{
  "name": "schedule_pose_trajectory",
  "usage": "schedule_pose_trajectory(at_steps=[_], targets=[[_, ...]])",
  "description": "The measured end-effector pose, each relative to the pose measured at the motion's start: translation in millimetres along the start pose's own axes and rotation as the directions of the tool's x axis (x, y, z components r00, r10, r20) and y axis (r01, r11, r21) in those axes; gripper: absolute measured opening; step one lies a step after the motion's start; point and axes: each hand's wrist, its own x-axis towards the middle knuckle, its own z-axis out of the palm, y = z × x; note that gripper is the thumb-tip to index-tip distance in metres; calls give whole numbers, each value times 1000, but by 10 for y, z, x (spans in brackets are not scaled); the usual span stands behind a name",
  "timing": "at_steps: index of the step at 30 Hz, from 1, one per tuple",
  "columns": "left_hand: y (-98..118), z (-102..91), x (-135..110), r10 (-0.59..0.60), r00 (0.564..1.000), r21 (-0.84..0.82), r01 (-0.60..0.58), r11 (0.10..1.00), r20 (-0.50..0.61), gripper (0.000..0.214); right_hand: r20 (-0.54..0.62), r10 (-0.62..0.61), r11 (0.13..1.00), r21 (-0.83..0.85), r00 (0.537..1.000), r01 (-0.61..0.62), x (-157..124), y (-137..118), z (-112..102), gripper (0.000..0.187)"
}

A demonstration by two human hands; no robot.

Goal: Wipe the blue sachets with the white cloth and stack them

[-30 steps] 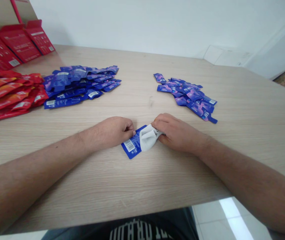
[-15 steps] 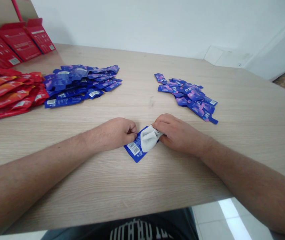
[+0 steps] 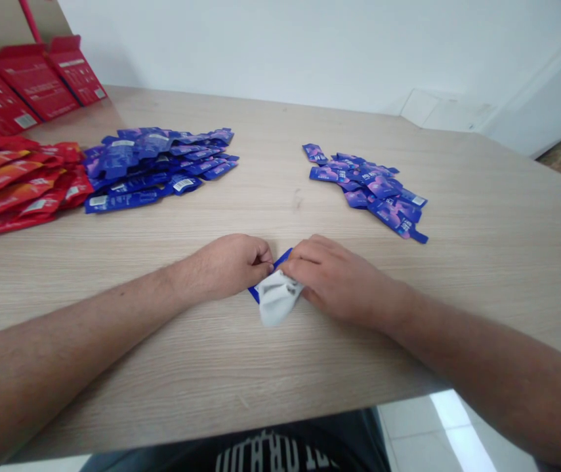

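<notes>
- Two bare hands meet near the middle of a pale wood-grain table (image 3: 359, 373), with the forearms reaching in from the lower corners of the view.
- The left hand (image 3: 226, 265) is curled almost closed, its fingertips (image 3: 264, 257) pinching the upper edge of a flat blue foil sachet (image 3: 283, 257).
- The right hand (image 3: 339, 282) is nearly closed too, its slightly curved fingers (image 3: 304, 259) pressing on a white wipe (image 3: 277, 298) and the sachet beneath it.
- The one sachet between the hands lies flat on the table, mostly hidden; only a thin blue edge and corner show around the fingers and the wipe.
- The single wipe is a soft, crumpled, matte sheet with a bunched, irregular shape. It sits over the sachet, just below the gap between the hands.
- Three loose piles of glossy, flat, notched sachets lie farther across the table, too overlapped to count.
- To the left are a pile of blue sachets (image 3: 152, 160) and, beside it, a pile of red and orange sachets (image 3: 14, 180).
- To the right is a smaller pile of blue-purple sachets (image 3: 369, 187).
- Three red cardboard display cartons (image 3: 34, 78) stand in a row past the far left corner, near a smooth white wall (image 3: 260, 46).
- A dark shirt (image 3: 270, 455) with white lettering shows below the table edge.
</notes>
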Motion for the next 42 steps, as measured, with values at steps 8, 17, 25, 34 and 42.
schedule_pose_trajectory(at_steps=[8, 17, 25, 34, 42], targets=[[-13, 12, -2, 13, 1000, -22, -13, 1000, -15, 22, -3, 13, 1000, 13, 1000, -13, -2, 13, 6, 20], [-20, 7, 0, 45, 999, -13, -45, 999, -12, 21, 57, -91, 994, 58, 994, 88, -7, -61, -2, 21], [-8, -8, -1, 46, 999, -1, -46, 999, 3, 21, 60, -107, 994, 38, 992, 105, -11, -65, -13, 22], [0, -11, -3, 23, 1000, -8, -23, 1000, 0, 19, 15, -35, 999, 17, 999, 35, -4, -57, -3, 19], [-11, -6, 2, 8, 1000, -14, -8, 1000, 2, 20, -4, 55, 998, 9, 998, -55, -26, 28, 1, 17]])
